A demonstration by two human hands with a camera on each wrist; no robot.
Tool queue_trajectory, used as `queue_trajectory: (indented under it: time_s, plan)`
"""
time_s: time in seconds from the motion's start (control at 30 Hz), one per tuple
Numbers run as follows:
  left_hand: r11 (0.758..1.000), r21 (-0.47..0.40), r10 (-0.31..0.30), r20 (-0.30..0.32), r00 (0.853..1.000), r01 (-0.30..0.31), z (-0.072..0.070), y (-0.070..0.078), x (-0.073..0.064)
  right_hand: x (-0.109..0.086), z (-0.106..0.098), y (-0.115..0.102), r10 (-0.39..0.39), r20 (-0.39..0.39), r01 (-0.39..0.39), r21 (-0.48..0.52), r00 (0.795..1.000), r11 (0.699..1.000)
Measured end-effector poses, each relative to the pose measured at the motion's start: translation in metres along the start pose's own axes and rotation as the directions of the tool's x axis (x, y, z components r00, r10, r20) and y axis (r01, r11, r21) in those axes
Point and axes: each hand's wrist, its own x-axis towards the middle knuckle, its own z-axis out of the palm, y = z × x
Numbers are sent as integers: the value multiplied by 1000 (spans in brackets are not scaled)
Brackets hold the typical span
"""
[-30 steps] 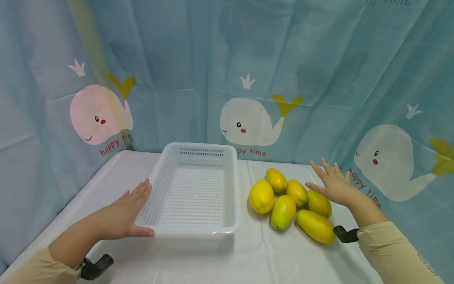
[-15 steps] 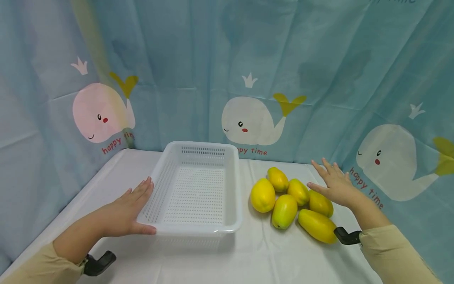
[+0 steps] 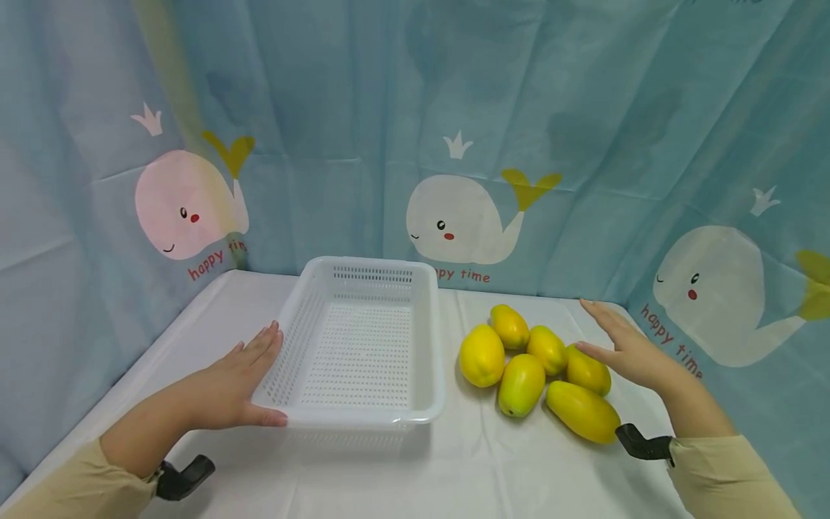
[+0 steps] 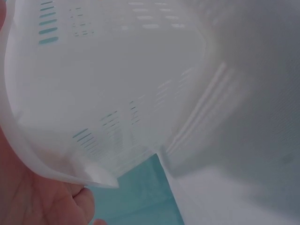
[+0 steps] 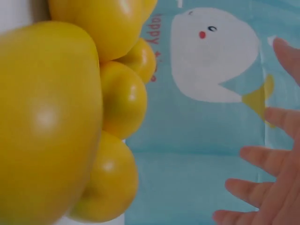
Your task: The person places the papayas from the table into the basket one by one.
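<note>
A white perforated plastic basket (image 3: 359, 418) stands left of the middle in the head view, with nothing inside. My left hand (image 3: 227, 389) rests against its left side near the front corner, fingers straight, the thumb along the near rim. In the left wrist view the palm (image 4: 42, 199) lies beside the basket's rim. Right of the basket, several yellow mango-like fruits (image 3: 521, 386) lie in a cluster. My right hand (image 3: 629, 353) hovers by the rear right fruit (image 3: 588, 371), fingers extended and holding nothing. In the right wrist view its spread fingers (image 5: 265, 159) are apart from the fruits.
A white cloth (image 3: 480, 476) covers the table. Behind and on both sides hangs a blue-green curtain (image 3: 324, 209) printed with whales. A dark wrist mount (image 3: 184, 477) sits at the left sleeve and another mount (image 3: 642, 442) at the right.
My right hand has shifted slightly right and lower, and its fingers appear closer together in the head view. The left hand, basket and fruits keep their places; the head view has shifted slightly.
</note>
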Motion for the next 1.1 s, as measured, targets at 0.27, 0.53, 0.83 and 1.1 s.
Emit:
queue_trajectory:
  time_s: [0.27,0.53,0.83,1.1]
  plan:
    - [1000,-2,-8,5,1000,8,-1,0,0,-15,12,19,1,19,-4,134,1000,991]
    - [1000,-12,-16,4,1000,16,0,0,0,-25,23,41,-3,-4,4,200,1000,980]
    - [1000,-17,-12,6,1000,12,0,0,-1,-39,33,55,37,-14,-33,215,999,976]
    - [1000,-18,-4,6,1000,4,0,0,-1,-45,38,63,89,63,-103,277,994,955]
